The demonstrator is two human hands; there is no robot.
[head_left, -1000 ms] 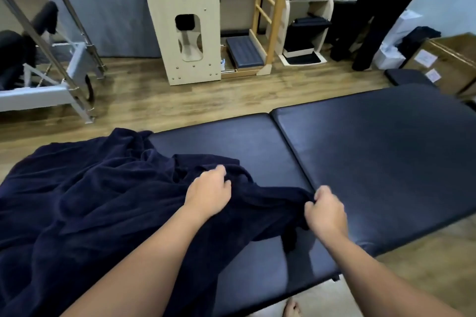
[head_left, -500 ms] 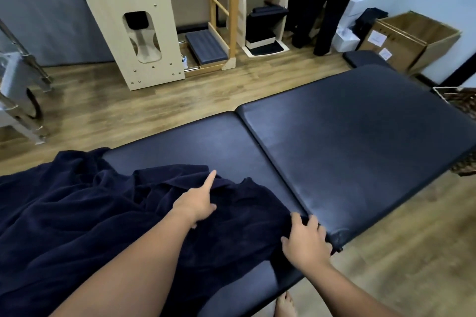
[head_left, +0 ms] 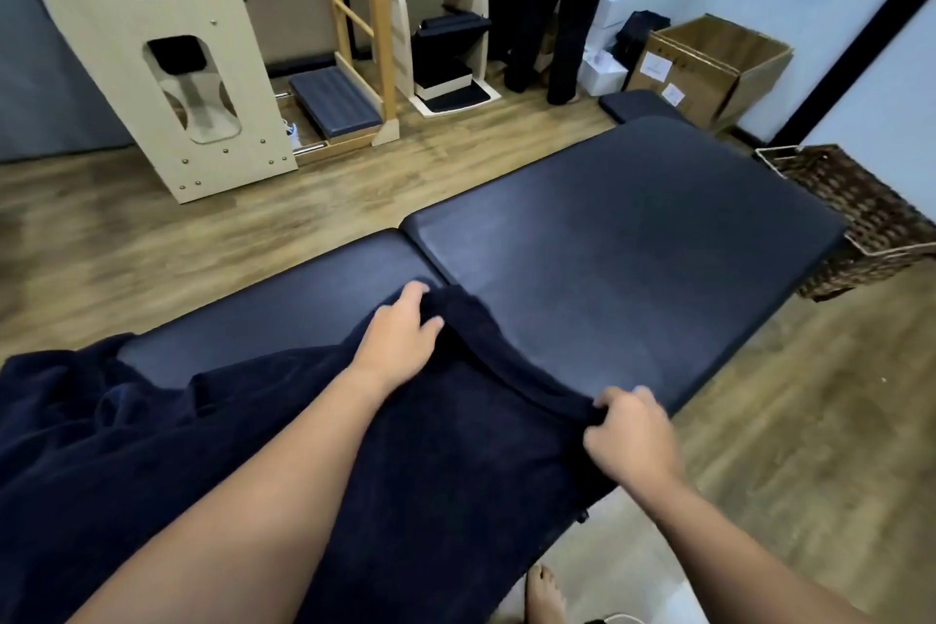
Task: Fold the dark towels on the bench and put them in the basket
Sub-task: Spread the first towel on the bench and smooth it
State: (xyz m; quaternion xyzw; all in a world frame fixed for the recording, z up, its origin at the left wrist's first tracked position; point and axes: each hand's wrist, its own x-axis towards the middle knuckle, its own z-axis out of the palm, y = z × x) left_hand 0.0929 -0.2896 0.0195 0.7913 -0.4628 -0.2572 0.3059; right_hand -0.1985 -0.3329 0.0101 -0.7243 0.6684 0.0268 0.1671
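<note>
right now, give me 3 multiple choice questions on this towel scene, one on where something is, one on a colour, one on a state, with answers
1. Where is the wicker basket?
A. on the bench
B. on the floor at the bench's far right end
C. under the wooden ladder

2. What colour is the towel?
A. white
B. red
C. dark navy

3. What is the right hand doing?
A. gripping the towel's edge
B. lying flat on the floor
C. holding the basket

Answers:
1. B, the basket stands on the wood floor against the end of the bench.
2. C, the towel is dark navy, close to the bench's own colour.
3. A, the fingers curl round a bunched edge of the towel, while the left hand holds the towel's far corner.
</note>
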